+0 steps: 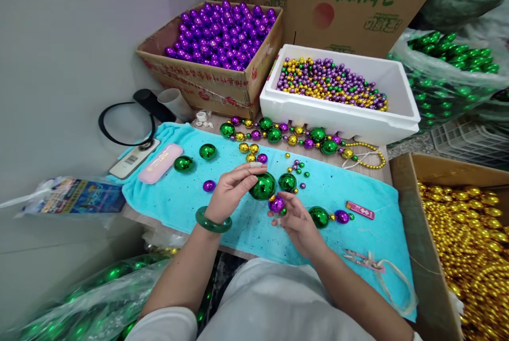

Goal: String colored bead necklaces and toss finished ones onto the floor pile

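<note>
My left hand (pixel 234 188), with a dark green bangle (pixel 213 221) on its wrist, grips a big shiny green bead (pixel 263 186) between thumb and fingers. A purple bead (pixel 276 203) adjoins it, with small gold and green beads around it. My right hand (pixel 299 221) has its fingers curled about that purple bead. Just behind lies another green bead (pixel 287 182). To the right, a strung green bead (pixel 318 217) rests beside a purple one (pixel 341 217) on the turquoise towel (pixel 246 229). Loose gold beads (pixel 248 148) and small mixed beads (pixel 298 166) lie beyond my hands.
A finished-looking bead strand (pixel 292 139) lies along the back. Behind stand a carton of purple beads (pixel 250 86) and a white foam box (pixel 338 118). A carton of gold beads (pixel 417 235) stands right. Scissors (pixel 363 260), a pink case (pixel 160 164) and a phone (pixel 134 159) lie on the towel.
</note>
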A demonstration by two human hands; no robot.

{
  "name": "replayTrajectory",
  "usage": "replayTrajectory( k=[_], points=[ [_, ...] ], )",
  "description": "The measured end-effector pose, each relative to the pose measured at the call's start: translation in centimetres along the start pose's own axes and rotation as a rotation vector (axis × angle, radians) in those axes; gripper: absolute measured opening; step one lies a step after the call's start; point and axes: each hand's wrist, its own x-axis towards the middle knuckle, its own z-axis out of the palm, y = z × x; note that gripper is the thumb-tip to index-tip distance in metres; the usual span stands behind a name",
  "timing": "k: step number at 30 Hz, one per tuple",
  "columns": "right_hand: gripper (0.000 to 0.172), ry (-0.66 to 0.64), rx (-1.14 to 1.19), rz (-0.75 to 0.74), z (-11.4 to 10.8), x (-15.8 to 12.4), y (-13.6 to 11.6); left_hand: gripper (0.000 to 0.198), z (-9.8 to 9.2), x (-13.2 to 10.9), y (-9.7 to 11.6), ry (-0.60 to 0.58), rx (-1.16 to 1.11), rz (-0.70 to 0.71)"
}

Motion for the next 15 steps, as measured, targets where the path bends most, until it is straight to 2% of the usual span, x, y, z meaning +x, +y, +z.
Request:
replayTrajectory(
  k=[3, 6, 9, 11, 13, 15],
  points=[
    [0.054, -0.073, -0.049, 0.022, 0.1, 0.2, 1.1, 0.02, -0.1, -0.5, 0.8, -0.039, -0.001, 0.016],
    [0.056, -0.084, -0.384, 0.011, -0.6, 0.3, 1.9, 0.021, -0.2, -0.6, 1.7, -0.093, 0.027, 0.037],
    [0.043, 0.026, -0.902, -0.175, -1.1, 0.2, 1.3, 0.021, -0.4, -0.5, 2.8, -0.11, 0.092, 0.09],
    [0.032, 0.095, -1.094, -0.325, -0.8, 0.1, 0.0, 0.02, -0.5, -0.4, 3.4, -0.116, 0.131, 0.134],
    [0.027, 0.104, -1.084, -0.45, 0.0, -0.1, -1.5, 0.021, -0.3, -0.2, 4.0, -0.142, 0.159, 0.169],
    [0.028, 0.042, -0.953, -0.529, 1.1, -0.2, -3.0, 0.022, 0.0, 0.1, 4.4, -0.19, 0.181, 0.2]
  ],
)
